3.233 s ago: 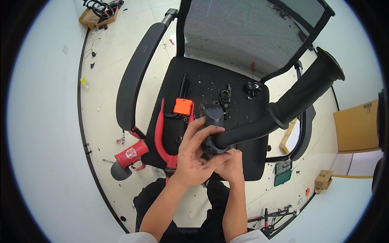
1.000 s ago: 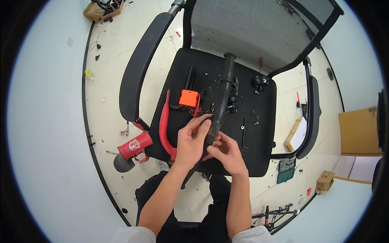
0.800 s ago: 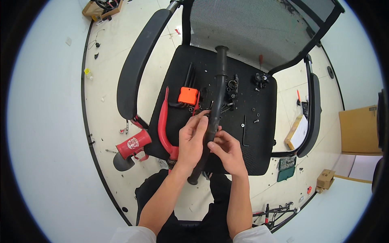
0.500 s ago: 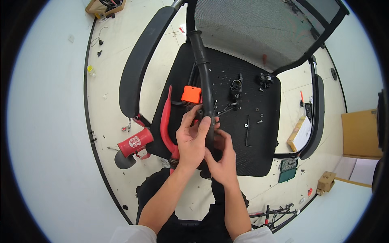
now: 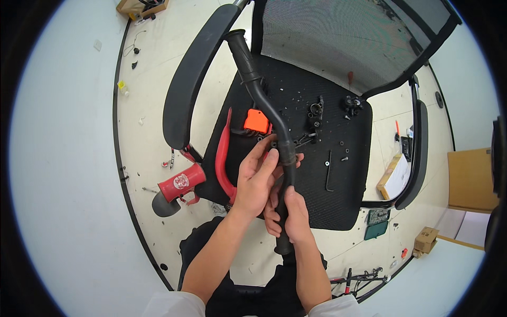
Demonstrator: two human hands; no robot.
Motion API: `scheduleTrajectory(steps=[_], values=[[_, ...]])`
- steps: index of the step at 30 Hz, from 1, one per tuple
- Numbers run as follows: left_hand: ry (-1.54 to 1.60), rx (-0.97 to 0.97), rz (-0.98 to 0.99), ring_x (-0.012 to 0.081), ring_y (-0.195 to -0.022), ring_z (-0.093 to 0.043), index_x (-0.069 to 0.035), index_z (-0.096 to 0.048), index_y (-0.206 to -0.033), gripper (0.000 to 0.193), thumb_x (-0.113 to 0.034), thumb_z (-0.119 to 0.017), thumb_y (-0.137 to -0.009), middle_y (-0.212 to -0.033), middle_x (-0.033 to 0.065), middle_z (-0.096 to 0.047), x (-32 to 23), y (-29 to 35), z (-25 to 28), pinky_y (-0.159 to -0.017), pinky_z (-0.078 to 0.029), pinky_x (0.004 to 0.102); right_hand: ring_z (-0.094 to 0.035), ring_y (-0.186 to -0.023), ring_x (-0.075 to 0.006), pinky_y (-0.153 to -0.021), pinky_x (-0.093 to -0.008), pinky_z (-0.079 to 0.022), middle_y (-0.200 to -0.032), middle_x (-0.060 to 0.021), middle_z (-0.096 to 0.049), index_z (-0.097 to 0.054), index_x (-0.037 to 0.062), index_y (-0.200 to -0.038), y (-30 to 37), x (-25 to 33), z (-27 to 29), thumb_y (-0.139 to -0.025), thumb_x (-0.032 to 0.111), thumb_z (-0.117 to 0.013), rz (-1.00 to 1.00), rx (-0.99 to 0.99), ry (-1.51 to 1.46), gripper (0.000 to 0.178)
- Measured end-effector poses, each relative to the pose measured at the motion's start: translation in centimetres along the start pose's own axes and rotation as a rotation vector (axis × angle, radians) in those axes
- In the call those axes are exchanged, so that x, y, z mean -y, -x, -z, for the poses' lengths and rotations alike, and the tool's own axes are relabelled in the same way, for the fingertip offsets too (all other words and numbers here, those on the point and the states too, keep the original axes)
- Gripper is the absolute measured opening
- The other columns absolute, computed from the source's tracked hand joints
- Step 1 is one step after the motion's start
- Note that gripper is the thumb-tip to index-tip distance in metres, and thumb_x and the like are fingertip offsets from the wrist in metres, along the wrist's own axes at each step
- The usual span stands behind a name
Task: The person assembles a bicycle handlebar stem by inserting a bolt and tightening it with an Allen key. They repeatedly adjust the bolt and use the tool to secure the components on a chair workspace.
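place: workshop | signs: littered floor (image 5: 158, 100), hex key (image 5: 328, 171) and screws on chair seat (image 5: 317, 195)

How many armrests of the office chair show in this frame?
2. The left armrest runs along the seat's left edge, beside the black handlebar that both hands hold; the right armrest curves along the seat's right edge. None seems hidden.

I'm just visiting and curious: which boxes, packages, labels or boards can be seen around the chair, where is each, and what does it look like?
Large cardboard box: far right, plain brown.
Small cardboard box: floor, lower right, brown cube.
Flat package: floor beside the chair's right armrest, tan and white.
Green board: floor below it, dark green rectangle.
Red canister label: left of seat, white patch.
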State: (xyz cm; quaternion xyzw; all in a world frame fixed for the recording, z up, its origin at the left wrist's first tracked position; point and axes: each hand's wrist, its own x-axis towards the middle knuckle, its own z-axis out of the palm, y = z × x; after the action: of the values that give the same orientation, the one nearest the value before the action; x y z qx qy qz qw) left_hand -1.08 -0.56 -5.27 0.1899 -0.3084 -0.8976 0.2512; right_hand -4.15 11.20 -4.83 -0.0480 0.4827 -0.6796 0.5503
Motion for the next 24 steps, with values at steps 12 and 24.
scheduleTrajectory(steps=[12, 24], values=[[-0.003, 0.029, 0.004, 0.0212, -0.113, -0.063, 0.003, -0.044, -0.138, 0.037, -0.015, -0.045, -0.104, -0.124, 0.0119, -0.059, 0.4, -0.2, 0.2, -0.098, -0.052, 0.0351, -0.025, -0.034, -0.0062, -0.028, -0.0211, -0.02, -0.052, -0.0006, -0.031, -0.039, 0.0115, -0.08, 1.0, 0.9, 1.8, -0.099, 0.064, -0.033, -0.055, 0.28, -0.438, 0.056], [0.014, 0.067, 0.041, 0.0358, -0.123, -0.057, 0.006, -0.035, -0.143, 0.047, -0.009, -0.042, -0.1, -0.129, 0.019, -0.056, 0.4, 0.0, -0.5, -0.104, -0.046, 0.0441, -0.025, -0.034, -0.0077, -0.029, -0.0222, -0.024, -0.055, -0.0011, -0.033, -0.04, 0.0113, -0.083, 0.6, 1.2, 1.6, -0.101, 0.061, -0.029, -0.089, 0.146, -0.334, 0.054]])
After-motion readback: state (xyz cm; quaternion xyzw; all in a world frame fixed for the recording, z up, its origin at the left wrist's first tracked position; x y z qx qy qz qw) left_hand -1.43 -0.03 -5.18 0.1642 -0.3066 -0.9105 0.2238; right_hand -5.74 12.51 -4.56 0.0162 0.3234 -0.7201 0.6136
